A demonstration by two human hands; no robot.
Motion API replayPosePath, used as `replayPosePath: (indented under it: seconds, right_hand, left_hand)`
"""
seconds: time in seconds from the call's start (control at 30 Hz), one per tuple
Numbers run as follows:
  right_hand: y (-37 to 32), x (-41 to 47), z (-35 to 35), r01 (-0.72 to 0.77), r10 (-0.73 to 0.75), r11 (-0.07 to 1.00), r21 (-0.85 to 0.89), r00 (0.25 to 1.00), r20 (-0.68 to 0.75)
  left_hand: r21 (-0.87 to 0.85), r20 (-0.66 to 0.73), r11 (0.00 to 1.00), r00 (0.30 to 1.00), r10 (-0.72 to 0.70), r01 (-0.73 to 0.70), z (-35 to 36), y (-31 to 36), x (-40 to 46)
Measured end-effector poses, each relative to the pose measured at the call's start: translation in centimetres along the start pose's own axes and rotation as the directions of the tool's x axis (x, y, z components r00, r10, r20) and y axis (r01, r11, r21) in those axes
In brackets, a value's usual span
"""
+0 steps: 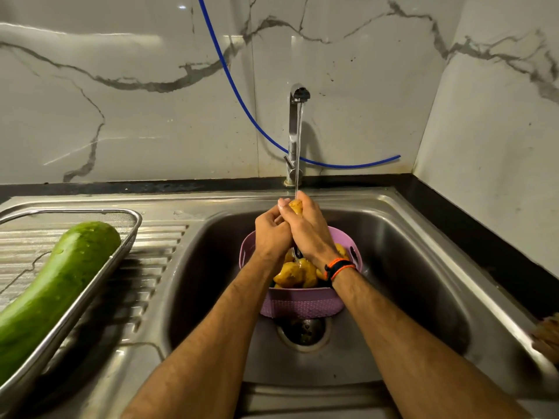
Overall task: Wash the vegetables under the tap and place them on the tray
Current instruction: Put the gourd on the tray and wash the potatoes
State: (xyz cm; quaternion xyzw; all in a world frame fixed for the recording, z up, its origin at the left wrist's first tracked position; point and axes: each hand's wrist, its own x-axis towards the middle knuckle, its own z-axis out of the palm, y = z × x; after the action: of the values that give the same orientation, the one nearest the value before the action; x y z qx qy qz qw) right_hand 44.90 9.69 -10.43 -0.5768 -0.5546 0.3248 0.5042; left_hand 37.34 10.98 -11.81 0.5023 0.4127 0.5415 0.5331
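Steel sink (pixel 402 246) set in a marble-walled corner; basin walls close round a purple basket (pixel 302 303) sitting over the drain. Both hands meet above the basket: left hand (pixel 270 231) and right hand (pixel 308 231), fingers curled together round one potato (pixel 295 206), directly under the thin stream from the tap (pixel 294 131). More potatoes (pixel 295 275) lie in the basket below the wrists. Left on the drainboard, a mesh tray (pixel 121 246) carries a long green gourd (pixel 57 282). Blue hose (pixel 242 104) loops behind the tap.
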Motion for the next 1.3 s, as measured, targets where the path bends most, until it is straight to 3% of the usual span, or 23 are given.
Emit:
replayPosePath:
  seconds: [0.2, 0.4, 0.53, 0.73, 0.8, 0.87, 1.0, 1.13, 1.3]
  right_hand:
    - [0.2, -0.1, -0.4, 0.0, 0.003, 0.999, 0.05, 0.999, -0.051]
    - [0.3, -0.4, -0.5, 0.07, -0.066, 0.997, 0.024, 0.989, -0.133]
    - [0.4, -0.2, -0.3, 0.09, -0.095, 0.994, -0.06, 0.992, -0.083]
    - [0.3, -0.6, 0.7, 0.132, -0.132, 0.981, -0.145, 0.991, 0.009]
    - [0.1, -0.5, 0.6, 0.137, -0.136, 0.976, -0.169, 0.991, 0.015]
    - [0.1, -0.2, 0.2, 0.119, -0.12, 0.979, -0.167, 0.993, 0.006]
    - [0.3, -0.5, 0.3, 0.104, -0.105, 0.986, -0.131, 0.994, -0.001]
    - [0.3, -0.1, -0.3, 0.09, -0.092, 0.99, -0.104, 0.996, -0.02]
    - [0.1, -0.7, 0.3, 0.099, -0.098, 0.991, -0.087, 0.995, 0.017]
  left_hand:
    - [-0.056, 0.109, 0.997, 0.993, -0.044, 0.051, -0.3, 0.1, 0.1]
    - [-0.12, 0.005, 0.991, 0.998, -0.065, 0.065, -0.7, 0.2, 0.5]
    - [-0.124, 0.017, 0.991, 0.999, -0.04, 0.041, -1.2, 0.1, 0.6]
    - [-0.116, -0.085, 0.991, 0.995, 0.049, -0.059, -1.8, -0.4, 0.9]
    - [-0.112, -0.033, 0.993, 0.999, 0.037, -0.04, -2.0, -0.4, 0.9]
    - [-0.055, 0.022, 0.997, 0.999, 0.049, -0.048, -1.7, -0.5, 0.9]
    - [-0.014, -0.059, 0.996, 0.994, 0.09, -0.091, -1.1, -0.7, 1.1]
    - [-0.025, 0.048, 0.996, 0.995, 0.086, -0.084, -1.1, -0.8, 0.9]
    - [-0.039, -0.058, 0.996, 0.995, 0.081, -0.083, -1.3, -0.8, 1.2]
